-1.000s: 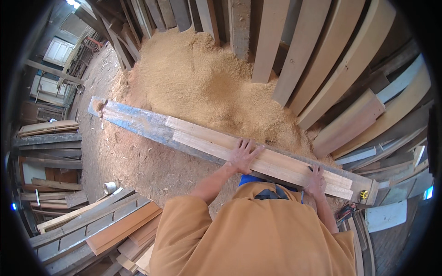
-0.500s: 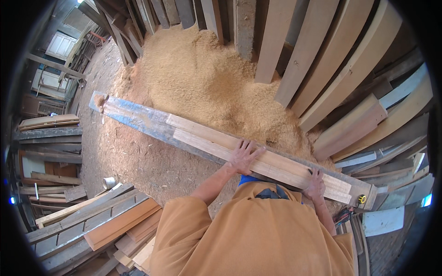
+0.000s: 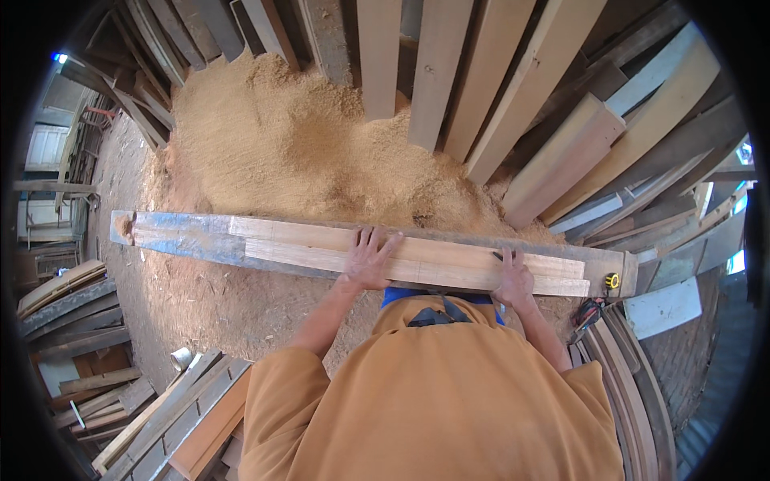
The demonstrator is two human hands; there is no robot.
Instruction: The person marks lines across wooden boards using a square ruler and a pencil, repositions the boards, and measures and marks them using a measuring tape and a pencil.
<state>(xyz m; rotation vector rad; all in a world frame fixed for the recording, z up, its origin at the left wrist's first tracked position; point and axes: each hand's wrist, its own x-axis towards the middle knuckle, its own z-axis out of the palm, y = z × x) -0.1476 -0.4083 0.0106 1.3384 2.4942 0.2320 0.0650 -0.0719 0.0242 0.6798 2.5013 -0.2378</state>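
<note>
Head view: left hand (image 3: 367, 260) lies flat with fingers spread on the pale plank (image 3: 417, 258), near the middle of the long bench (image 3: 176, 236); right hand (image 3: 513, 280) presses open-palmed on the plank toward the bench's right end, just short of the tape measure (image 3: 613, 280). Against the frames a second earlier, both hands keep the same places on the plank; only the view has swung, the bench now running level with sawdust (image 3: 281, 144) behind it. Judgement: plank held steady, not being slid.
</note>
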